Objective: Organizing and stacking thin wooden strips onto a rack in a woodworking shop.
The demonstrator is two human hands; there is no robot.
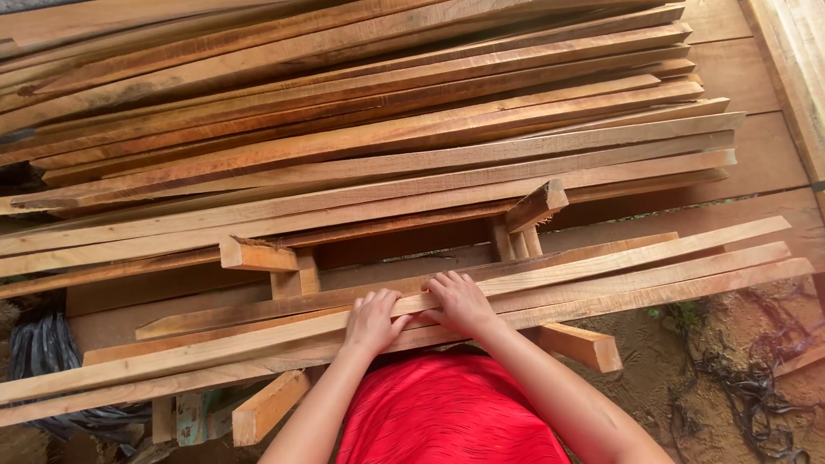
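Head view looks down on two bare hands resting on a small stack of long wooden slats. Left hand (371,320) lies flat with fingers spread on the top slat (601,258), near its middle; it presses but does not close around anything. Right hand (461,301) is just beside it, fingers bent over the far edge of the same slat, a loose hold and not a full grasp. These near slats (215,352) lie across short wooden crosspieces (581,345) of a rough support, a few pieces only. Behind them a big pile of similar slats (387,129) is stacked much higher. Judging from this, the near stack is only started, and most wood is in the far pile. Red clothing (447,412) shows below the arms.
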